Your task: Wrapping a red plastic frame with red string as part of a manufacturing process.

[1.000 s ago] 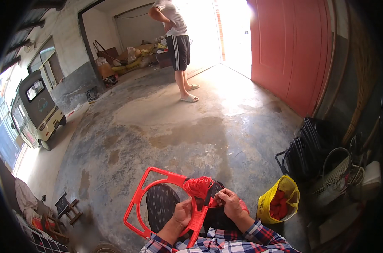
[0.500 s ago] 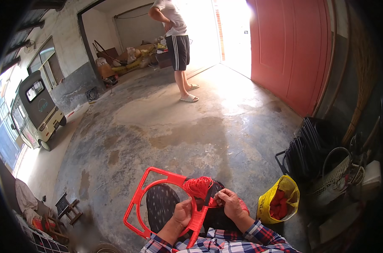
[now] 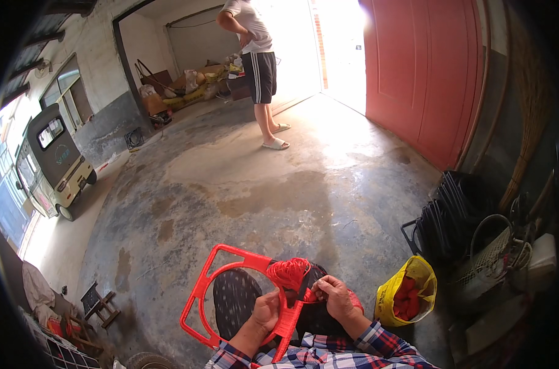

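A red frame point(image 3: 194, 296) with a large round opening rests tilted across my lap. Red cord is wound tightly along its right side, near a black bar point(image 3: 304, 284). My left hand point(image 3: 267, 312) grips the inner ring beside the wound part. Close to the black bar, my right hand point(image 3: 333, 296) is closed, with fingertips pinching the red cord point(image 3: 310, 299). A loose bundle of red cord point(image 3: 290, 272) lies over the frame's far right corner. More red cord shows partly behind my right hand.
On the right, a yellow bag point(image 3: 387, 301) holds red material. Beyond it are stacked black frames point(image 3: 455, 215) and a woven basket point(image 3: 495, 258). A small stool point(image 3: 101, 304) stands left. A person point(image 3: 261, 67) stands ahead near the red door point(image 3: 421, 74); a three-wheeled vehicle point(image 3: 55, 160) is far left.
My hands and the red frame stay almost where they were. A dark blurred shape at the lower left has gone, and more of a tyre shows there.
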The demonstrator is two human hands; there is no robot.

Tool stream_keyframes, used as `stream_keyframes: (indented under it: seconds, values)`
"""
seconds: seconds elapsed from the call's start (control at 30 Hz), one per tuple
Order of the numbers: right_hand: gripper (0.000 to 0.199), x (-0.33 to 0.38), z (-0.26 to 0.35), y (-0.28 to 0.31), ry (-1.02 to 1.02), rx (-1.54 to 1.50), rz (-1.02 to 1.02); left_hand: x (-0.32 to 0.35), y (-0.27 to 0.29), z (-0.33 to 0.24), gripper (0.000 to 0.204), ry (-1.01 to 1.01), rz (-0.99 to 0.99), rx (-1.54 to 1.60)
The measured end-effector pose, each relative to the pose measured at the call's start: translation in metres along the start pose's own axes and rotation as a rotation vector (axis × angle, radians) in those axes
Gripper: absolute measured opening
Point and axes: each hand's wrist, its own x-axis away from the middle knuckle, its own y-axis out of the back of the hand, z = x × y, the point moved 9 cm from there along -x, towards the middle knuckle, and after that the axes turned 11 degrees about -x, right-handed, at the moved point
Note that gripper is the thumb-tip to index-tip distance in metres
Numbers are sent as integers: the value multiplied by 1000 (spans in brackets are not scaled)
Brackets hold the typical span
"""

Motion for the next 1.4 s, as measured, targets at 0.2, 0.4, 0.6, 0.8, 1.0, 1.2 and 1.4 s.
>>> stream_keyframes:
  seconds: [0.2, 0.4, 0.6, 0.8, 1.0, 1.2, 1.4]
  values:
    - [15, -1, -2, 2, 4, 9, -2, -5, 9, 3, 48, -15, 22, -12]
    - [15, 0, 1, 0, 7, 14, -4, -4, 9, 2, 51, -18, -15, -51]
    - [14, -1, -1, 1, 7, 7, -3, -1, 5, 2, 52, -2, -20, -43]
    - [14, 0, 1, 1, 8, 1, -4, 3, -7, -3, 49, -7, 39, -68]
    - [14, 0, 0, 0, 6, 1, 2, 0, 3, 0, 51, -11, -24, -42]
    - [14, 0, 0, -1, 5, -8, 9, 0, 5, 1, 47, -11, 13, -49]
    - [14, 0, -1, 0, 3, 0, 3, 0, 3, 0, 47, 1, 31, -46]
